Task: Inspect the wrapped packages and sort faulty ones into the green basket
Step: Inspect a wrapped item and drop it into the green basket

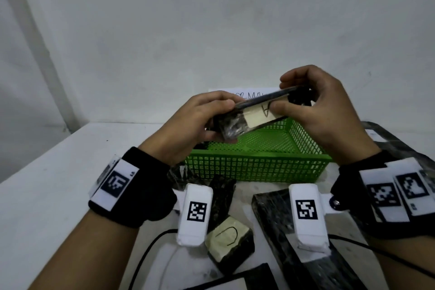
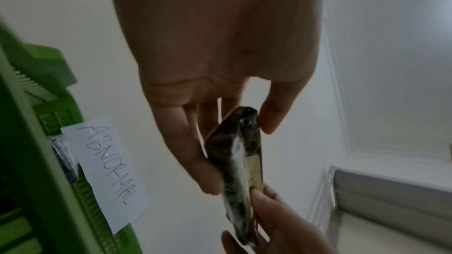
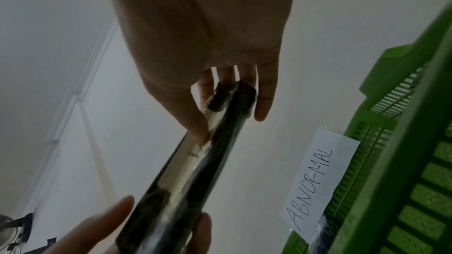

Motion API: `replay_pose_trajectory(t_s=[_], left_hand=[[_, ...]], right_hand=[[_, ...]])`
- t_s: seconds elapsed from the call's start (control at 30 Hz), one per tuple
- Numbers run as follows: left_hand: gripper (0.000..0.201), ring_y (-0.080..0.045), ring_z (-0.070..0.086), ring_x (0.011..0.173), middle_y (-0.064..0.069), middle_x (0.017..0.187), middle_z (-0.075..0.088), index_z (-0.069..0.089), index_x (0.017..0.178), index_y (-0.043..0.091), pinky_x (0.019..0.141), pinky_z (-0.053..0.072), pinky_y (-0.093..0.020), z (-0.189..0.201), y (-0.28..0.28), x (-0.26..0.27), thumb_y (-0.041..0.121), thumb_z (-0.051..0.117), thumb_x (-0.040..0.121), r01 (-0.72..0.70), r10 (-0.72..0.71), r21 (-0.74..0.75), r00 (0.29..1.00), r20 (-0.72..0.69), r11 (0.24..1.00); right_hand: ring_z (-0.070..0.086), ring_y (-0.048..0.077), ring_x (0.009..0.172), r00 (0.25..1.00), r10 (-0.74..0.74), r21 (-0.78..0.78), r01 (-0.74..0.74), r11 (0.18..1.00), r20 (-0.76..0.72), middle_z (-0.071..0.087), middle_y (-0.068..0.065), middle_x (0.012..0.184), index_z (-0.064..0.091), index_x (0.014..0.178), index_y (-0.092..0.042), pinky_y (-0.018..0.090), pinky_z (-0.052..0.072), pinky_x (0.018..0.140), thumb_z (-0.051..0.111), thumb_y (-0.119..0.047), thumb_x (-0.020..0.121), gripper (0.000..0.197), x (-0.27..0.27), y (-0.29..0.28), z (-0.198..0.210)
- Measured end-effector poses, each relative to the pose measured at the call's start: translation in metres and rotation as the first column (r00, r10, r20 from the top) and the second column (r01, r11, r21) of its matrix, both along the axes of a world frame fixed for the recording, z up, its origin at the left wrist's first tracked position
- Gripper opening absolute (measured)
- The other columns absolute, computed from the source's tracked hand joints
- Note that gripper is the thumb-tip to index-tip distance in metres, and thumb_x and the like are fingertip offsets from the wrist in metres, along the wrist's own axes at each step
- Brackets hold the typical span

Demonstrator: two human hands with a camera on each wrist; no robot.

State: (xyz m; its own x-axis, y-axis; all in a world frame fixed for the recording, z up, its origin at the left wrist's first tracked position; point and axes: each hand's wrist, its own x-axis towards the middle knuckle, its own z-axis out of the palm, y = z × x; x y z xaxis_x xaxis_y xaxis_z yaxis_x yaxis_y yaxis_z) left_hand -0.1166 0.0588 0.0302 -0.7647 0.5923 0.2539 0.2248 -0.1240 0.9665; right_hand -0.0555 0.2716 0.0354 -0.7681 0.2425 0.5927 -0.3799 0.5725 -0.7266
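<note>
A flat black wrapped package with a cream label is held up over the green basket, tilted so its right end is higher. My left hand grips its lower left end, thumb on top. My right hand pinches its upper right end, thumb on the label. The left wrist view shows the package edge-on between the left hand's fingers and thumb. In the right wrist view the package runs from the right hand's thumb down to the other hand.
More black wrapped packages lie on the white table: a small labelled one, a long one, another behind the left wrist, more at far right. A paper sign reading ABNORMAL hangs on the basket's far wall. Cables trail near the front.
</note>
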Motion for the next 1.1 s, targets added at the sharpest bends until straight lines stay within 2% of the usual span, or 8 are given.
replay_pose_trajectory(t_s=[0.23, 0.3, 0.4, 0.6, 0.73, 0.87, 1.0, 1.1], left_hand=[[0.039, -0.026, 0.07, 0.094, -0.012, 0.112, 0.069, 0.062, 0.12, 0.007, 0.078, 0.06, -0.033, 0.002, -0.001, 0.004, 0.027, 0.054, 0.087, 0.142, -0.149, 0.103, 0.987, 0.065, 0.985], [0.043, -0.032, 0.07, 0.096, -0.014, 0.113, 0.067, 0.061, 0.12, 0.007, 0.075, 0.06, -0.034, 0.001, -0.001, 0.005, 0.036, 0.051, 0.09, 0.144, -0.159, 0.133, 0.981, 0.115, 0.981], [0.049, -0.04, 0.063, 0.1, -0.02, 0.113, 0.062, 0.063, 0.11, 0.006, 0.067, 0.059, -0.033, 0.0, 0.002, 0.004, 0.048, 0.052, 0.087, 0.094, -0.115, 0.102, 0.968, 0.224, 0.99], [0.063, -0.036, 0.059, 0.105, -0.019, 0.115, 0.062, 0.052, 0.132, -0.004, 0.078, 0.058, -0.034, -0.008, 0.01, 0.003, 0.034, 0.067, 0.084, 0.12, -0.107, -0.024, 0.948, 0.301, 0.993], [0.043, -0.023, 0.071, 0.088, -0.014, 0.106, 0.071, 0.067, 0.114, 0.01, 0.077, 0.062, -0.03, -0.005, 0.01, 0.0, 0.035, 0.066, 0.079, 0.07, -0.094, 0.076, 0.92, 0.381, 0.995], [0.028, -0.017, 0.072, 0.079, -0.012, 0.103, 0.07, 0.066, 0.108, 0.015, 0.068, 0.06, -0.024, -0.006, 0.012, 0.001, 0.037, 0.061, 0.091, 0.004, -0.035, 0.082, 0.927, 0.374, 0.997], [0.021, -0.016, 0.071, 0.078, -0.007, 0.092, 0.072, 0.068, 0.099, 0.018, 0.063, 0.059, -0.023, -0.006, 0.015, 0.003, 0.036, 0.06, 0.093, -0.017, -0.009, 0.071, 0.934, 0.356, 0.997], [0.018, -0.013, 0.071, 0.077, -0.003, 0.089, 0.074, 0.07, 0.099, 0.02, 0.064, 0.059, -0.023, -0.007, 0.014, 0.002, 0.034, 0.06, 0.093, -0.024, 0.003, 0.061, 0.948, 0.317, 0.998]], right_hand=[[0.07, 0.022, 0.099, 0.994, -0.015, -0.062, 0.021, 0.998, 0.108, 0.064, -0.01, 0.12, 0.062, 0.115, -0.034, 0.051, 0.057, 0.093, 0.08, -0.05, 0.076, 0.046, -0.007, 0.001, -0.009], [0.07, 0.022, 0.1, 0.995, -0.009, -0.08, 0.017, 0.997, 0.103, 0.065, -0.01, 0.12, 0.063, 0.115, -0.036, 0.05, 0.057, 0.093, 0.076, -0.058, 0.069, 0.053, -0.007, -0.002, -0.01], [0.069, 0.017, 0.105, 0.995, 0.036, -0.079, -0.029, 0.996, 0.095, 0.066, -0.008, 0.119, 0.063, 0.12, -0.03, 0.046, 0.056, 0.097, 0.082, -0.035, 0.08, 0.044, -0.008, -0.003, -0.01], [0.052, 0.011, 0.13, 0.98, 0.052, 0.123, -0.077, 0.989, 0.192, 0.057, -0.016, 0.138, 0.058, 0.131, -0.041, 0.045, 0.047, 0.107, 0.074, -0.038, 0.088, 0.046, -0.008, -0.01, -0.015], [0.045, 0.005, 0.138, 0.948, 0.194, 0.158, -0.238, 0.958, 0.251, 0.046, -0.022, 0.15, 0.05, 0.139, -0.052, 0.043, 0.043, 0.111, 0.07, -0.057, 0.086, 0.057, 0.001, -0.011, -0.008], [0.049, -0.004, 0.133, 0.825, 0.423, 0.113, -0.493, 0.862, 0.375, 0.048, -0.029, 0.147, 0.048, 0.144, -0.048, 0.027, 0.041, 0.11, 0.074, -0.051, 0.077, 0.072, 0.008, -0.016, -0.002], [0.056, -0.001, 0.128, 0.864, 0.39, 0.122, -0.445, 0.887, 0.32, 0.057, -0.027, 0.14, 0.055, 0.137, -0.045, 0.036, 0.045, 0.111, 0.077, -0.047, 0.072, 0.069, 0.005, -0.018, -0.005], [0.06, -0.005, 0.121, 0.896, 0.368, 0.103, -0.402, 0.91, 0.247, 0.065, -0.024, 0.129, 0.061, 0.124, -0.045, 0.029, 0.048, 0.107, 0.076, -0.032, 0.073, 0.055, 0.004, -0.024, -0.009]])
